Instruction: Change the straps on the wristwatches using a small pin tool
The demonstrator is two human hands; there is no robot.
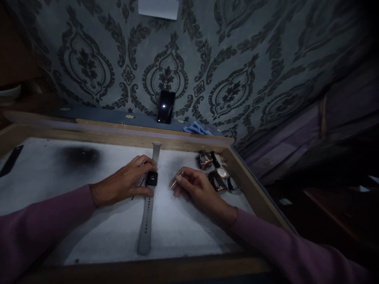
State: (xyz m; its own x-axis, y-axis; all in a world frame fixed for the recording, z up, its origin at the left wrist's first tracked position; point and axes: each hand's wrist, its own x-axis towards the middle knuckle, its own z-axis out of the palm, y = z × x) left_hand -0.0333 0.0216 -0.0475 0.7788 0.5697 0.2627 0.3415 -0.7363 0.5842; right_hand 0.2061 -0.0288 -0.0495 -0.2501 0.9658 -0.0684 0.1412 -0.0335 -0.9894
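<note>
A smartwatch (152, 178) with a dark square face and a long pale grey strap (145, 225) lies stretched out on the white base of a wooden tray. My left hand (127, 179) grips it from the left, with fingers at the top of the case and the thumb at the bottom. A thin dark item beside the case is partly hidden under that hand. To the right of the watch, apart from it, my right hand (197, 187) is closed with fingertips pinched on a small thin shiny tool (174, 181), whose kind I cannot make out.
Several wristwatches (222, 172) cluster in the tray's right corner. A dark flat strip (11, 161) lies at the left. Behind the wooden rim (118, 132), a phone (166, 106) leans on the patterned wall beside a blue cloth (197, 128).
</note>
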